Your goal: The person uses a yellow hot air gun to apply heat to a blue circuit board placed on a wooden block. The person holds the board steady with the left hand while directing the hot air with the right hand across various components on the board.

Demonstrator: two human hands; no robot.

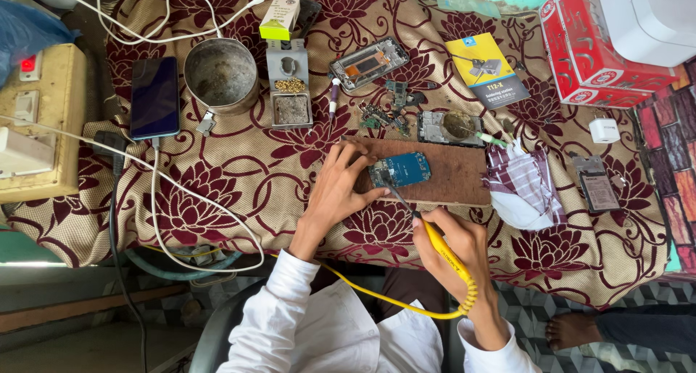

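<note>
White long sleeves on both arms, cuffs at the wrists, bare hands, dark trousers below.

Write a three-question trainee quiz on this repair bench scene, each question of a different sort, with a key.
1. True or false: the left hand rests its fingers on the blue circuit board lying on the wooden board.
2. What does the right hand hold?
A. a screwdriver
B. a yellow soldering iron
C. tweezers
3. Fill in: the dark smartphone lies beside a round metal ____, on the side away from the wooden board.

Key
1. True.
2. B: the yellow soldering iron, its tip at the blue circuit board, its yellow cord trailing back toward the person.
3. Bowl.
</note>
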